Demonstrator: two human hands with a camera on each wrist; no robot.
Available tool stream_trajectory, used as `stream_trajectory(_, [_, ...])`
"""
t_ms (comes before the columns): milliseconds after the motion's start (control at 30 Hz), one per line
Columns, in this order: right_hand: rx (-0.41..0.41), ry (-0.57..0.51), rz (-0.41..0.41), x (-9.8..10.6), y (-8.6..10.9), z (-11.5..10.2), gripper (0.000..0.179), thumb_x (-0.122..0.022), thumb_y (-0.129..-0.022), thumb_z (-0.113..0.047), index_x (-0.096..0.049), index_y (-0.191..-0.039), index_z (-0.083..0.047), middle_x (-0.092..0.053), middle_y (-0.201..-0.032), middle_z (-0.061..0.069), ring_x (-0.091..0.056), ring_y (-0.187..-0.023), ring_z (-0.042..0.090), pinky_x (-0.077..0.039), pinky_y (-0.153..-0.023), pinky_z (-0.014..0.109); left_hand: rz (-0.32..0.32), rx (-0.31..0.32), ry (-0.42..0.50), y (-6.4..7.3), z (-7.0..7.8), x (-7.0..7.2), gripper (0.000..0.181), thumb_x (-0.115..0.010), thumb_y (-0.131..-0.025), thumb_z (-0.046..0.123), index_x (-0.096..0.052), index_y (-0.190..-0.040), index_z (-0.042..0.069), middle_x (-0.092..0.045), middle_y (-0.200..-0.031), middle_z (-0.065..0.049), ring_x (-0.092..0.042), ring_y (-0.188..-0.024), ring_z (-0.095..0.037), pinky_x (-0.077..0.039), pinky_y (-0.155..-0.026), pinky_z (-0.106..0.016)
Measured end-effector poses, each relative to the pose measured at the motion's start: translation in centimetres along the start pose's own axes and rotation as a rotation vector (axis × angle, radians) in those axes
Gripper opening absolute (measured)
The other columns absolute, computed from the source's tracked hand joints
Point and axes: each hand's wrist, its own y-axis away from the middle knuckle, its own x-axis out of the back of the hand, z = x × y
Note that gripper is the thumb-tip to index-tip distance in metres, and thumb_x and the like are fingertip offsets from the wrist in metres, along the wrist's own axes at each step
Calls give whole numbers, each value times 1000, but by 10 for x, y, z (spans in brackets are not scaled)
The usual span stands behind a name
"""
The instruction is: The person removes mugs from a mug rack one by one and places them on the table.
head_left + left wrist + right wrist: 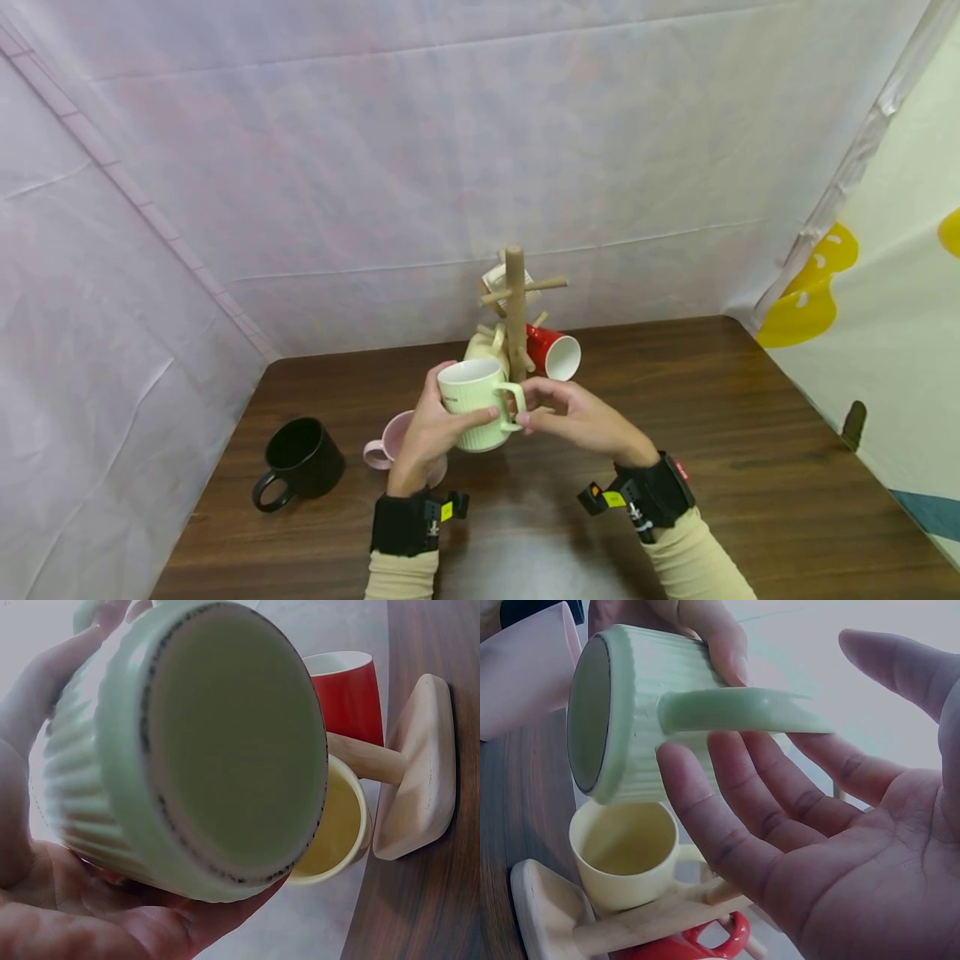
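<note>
My left hand [431,433] grips a pale green ribbed mug [472,404] around its body, thumb across the front. Its handle [735,710] points toward my right hand [581,417]. In the right wrist view the right fingers [761,799] lie loosely extended at the handle, with the thumb held apart; whether they touch it I cannot tell. Beyond the hands stands a wooden mug tree [515,308]. On it hang a red mug [551,350], a pale yellow mug [483,346] and a whitish mug [497,279] higher up.
A black mug [303,458] stands upright at the left of the brown wooden table [712,433]. A pink mug [393,437] is partly hidden behind my left wrist. Pale sheeting [375,167] rises behind the table, and a patterned sheet hangs at the right.
</note>
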Motion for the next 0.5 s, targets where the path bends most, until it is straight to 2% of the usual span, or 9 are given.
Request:
stream_trajectory(233, [8, 25, 4, -2, -2, -2, 23, -59, -92, -10, -58, -112, 2, -61, -99, 24, -60, -90, 33, -57, -75, 34, -12, -10, -2, 0, -1, 1, 101, -87, -58, 39, -30, -139, 19, -53, -123, -7, -54, -104, -25, -47, -89, -45])
stream_trajectory(367, [6, -16, -5, -4, -3, -2, 23, -58, -92, -9, -58, -111, 4, -59, -100, 28, -60, -90, 37, -57, -76, 46, -18, -20, 8, 1, -1, 2, 96, -87, -59, 36, -32, -137, 21, -53, -122, -7, -54, -104, -24, -47, -89, -45])
stream_trajectory(500, [-14, -127, -12, -7, -4, -1, 24, -53, -96, -9, -55, -112, 9, -55, -106, 32, -60, -93, 40, -52, -78, 60, -30, -25, 15, 1, 0, 2, 97, -87, -60, 34, -31, -137, 21, -53, -123, -7, -53, -105, -24, -46, -90, -45])
